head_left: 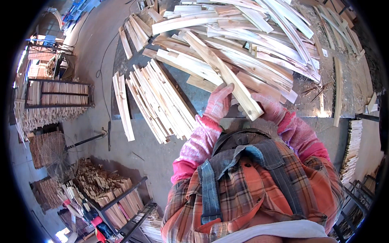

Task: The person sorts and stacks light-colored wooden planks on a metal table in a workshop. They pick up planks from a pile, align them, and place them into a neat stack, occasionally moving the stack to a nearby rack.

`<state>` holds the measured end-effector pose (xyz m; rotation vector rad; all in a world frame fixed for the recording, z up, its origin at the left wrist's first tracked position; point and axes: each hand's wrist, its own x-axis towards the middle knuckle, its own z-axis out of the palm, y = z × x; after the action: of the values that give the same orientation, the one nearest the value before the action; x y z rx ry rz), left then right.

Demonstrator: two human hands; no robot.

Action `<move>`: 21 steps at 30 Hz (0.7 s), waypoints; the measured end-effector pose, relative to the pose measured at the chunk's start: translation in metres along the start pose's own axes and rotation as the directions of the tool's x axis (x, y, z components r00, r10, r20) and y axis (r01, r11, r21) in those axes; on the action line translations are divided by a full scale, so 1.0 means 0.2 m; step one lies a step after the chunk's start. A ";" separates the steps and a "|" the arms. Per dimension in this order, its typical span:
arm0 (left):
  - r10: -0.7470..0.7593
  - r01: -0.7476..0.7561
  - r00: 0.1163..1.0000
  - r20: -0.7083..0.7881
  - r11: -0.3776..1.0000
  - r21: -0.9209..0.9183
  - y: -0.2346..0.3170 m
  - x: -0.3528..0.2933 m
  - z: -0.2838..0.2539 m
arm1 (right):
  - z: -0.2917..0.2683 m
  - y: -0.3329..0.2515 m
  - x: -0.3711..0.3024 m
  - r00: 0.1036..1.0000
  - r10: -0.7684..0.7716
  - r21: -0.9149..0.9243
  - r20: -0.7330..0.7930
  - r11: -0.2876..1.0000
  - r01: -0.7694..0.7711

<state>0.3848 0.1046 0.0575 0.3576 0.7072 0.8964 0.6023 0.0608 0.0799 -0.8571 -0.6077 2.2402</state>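
Slanting, a board (236, 87) is gripped by left hand (219, 102) and right hand (270, 107), seemingly for steadiness. Strips (160, 99) are aligned, perhaps for neatness.

You're in a woodworking shop, lumber-sorting sort. Clock centred on your view. At 12 to 1: heap of rough-sawn slats (243, 52) spread over a dark worktable (183, 91). At 10: a neat row of slats (160, 103), same table. Between 2 and 3: wood scraps (320, 91). Past 9: metal-framed rack (58, 93) packed with cut wood. Just under 9: wire-cage fan (58, 156). At 8: more short lumber (107, 188) by steel rails. Just past 3: tall slat stack (351, 152). Bare grey floor (144, 152), industrial look.
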 end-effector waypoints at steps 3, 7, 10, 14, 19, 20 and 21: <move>0.077 -0.080 0.995 -0.058 0.995 -0.058 -0.11 0.04 0.02 | 0.01 0.00 -0.07 1.000 -0.020 -0.043 0.001 0.999 0.020; 0.091 -0.092 0.996 -0.016 0.993 -0.071 -0.15 0.03 0.01 | -0.03 -0.01 -0.12 0.999 0.025 -0.122 0.023 0.992 -0.022; 0.144 -0.145 0.989 -0.016 0.989 -0.042 -0.17 0.00 0.02 | -0.03 -0.01 -0.12 0.998 0.041 -0.150 -0.048 0.988 -0.048; 0.167 -0.168 0.986 -0.019 0.971 -0.171 -0.21 -0.03 -0.06 | -0.08 0.11 -0.10 0.956 -0.274 -0.923 -0.108 0.385 0.006; 0.264 -0.271 0.956 -0.129 0.961 -0.046 -0.09 -0.04 -0.11 | 0.17 0.11 -0.15 0.889 -0.443 -0.854 0.116 -0.501 -0.138; 0.283 -0.292 0.952 -0.121 0.954 -0.066 -0.10 -0.03 -0.15 | 0.18 0.13 -0.16 0.890 -0.431 -0.862 0.151 -0.498 -0.094; 0.302 -0.312 0.947 -0.113 0.946 -0.086 -0.10 -0.02 -0.19 | 0.20 0.14 -0.16 0.889 -0.418 -0.868 0.186 -0.494 -0.050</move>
<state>0.3680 0.0888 0.0208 0.3391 0.7037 1.2493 0.5811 0.0110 0.1022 -1.5248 -2.5470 0.3312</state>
